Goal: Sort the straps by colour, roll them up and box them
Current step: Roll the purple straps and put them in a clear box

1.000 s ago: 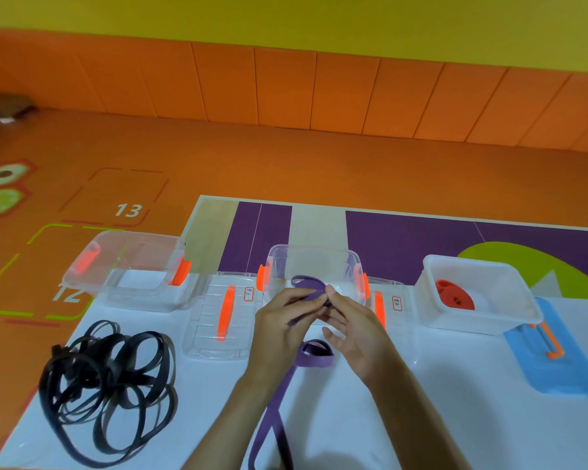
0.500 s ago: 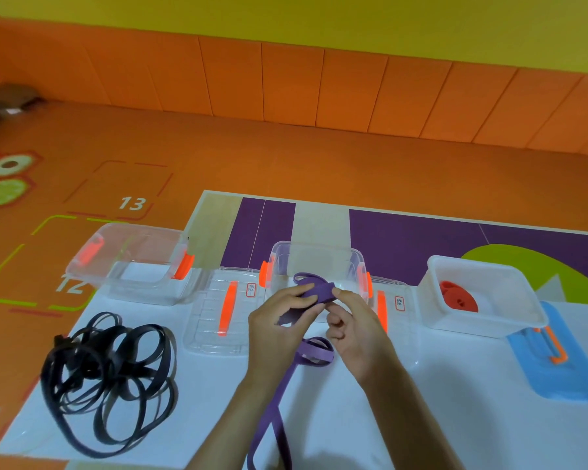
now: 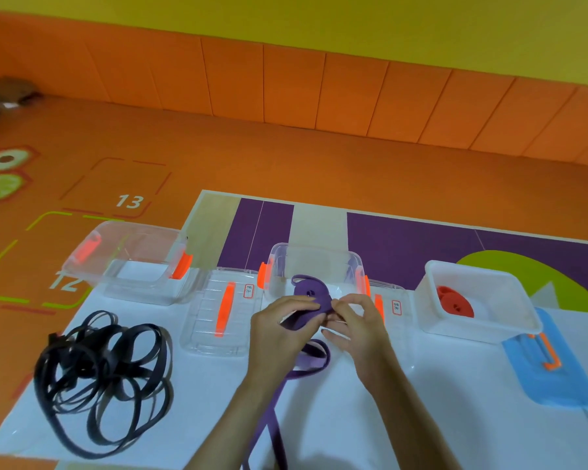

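Note:
A purple strap [image 3: 308,293] is partly wound into a small roll just in front of the middle clear box [image 3: 314,261]. My left hand [image 3: 282,334] grips the roll from the left and my right hand [image 3: 357,325] pinches it from the right. The strap's loose tail [image 3: 269,422] loops on the table and runs toward me between my forearms. A tangle of black straps [image 3: 102,378] lies at the left. A rolled red strap [image 3: 454,301] sits in the white box [image 3: 482,276] at the right.
A clear box [image 3: 129,262] with orange clips stands at the back left, over the table's edge. Two clear lids [image 3: 218,317] [image 3: 391,303] lie beside the middle box. A blue lid [image 3: 550,368] lies at the right. The orange floor surrounds the table.
Both hands have turned the purple strap a little further, so the roll looks bigger. The view has shifted slightly; the black straps and the boxes stay where they were.

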